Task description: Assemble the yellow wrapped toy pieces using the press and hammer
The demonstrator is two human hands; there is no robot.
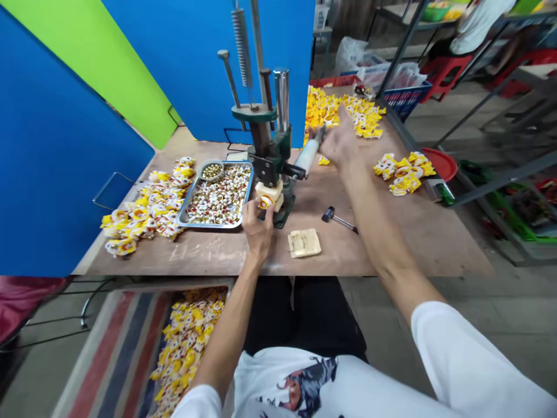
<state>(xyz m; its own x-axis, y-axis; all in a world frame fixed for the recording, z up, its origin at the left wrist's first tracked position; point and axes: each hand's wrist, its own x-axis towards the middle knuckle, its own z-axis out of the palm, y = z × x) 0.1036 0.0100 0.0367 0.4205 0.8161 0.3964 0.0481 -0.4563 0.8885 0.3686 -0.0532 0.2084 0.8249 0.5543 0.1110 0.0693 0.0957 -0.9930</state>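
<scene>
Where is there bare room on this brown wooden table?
Right front, between the right forearm and the yellow-and-white packets, is bare wood. So is the strip before the silver metal tray. Packets crowd the left and far end.

a yellow-and-white packet at my green hand press
pinched in my left hand against the pale block; my open right hand just beside the white lever grip

The head-worn camera looks forward and down from above the person's white T-shirt, close over the wooden table toward the hand press, with the edges probably warped by a wide lens.
</scene>
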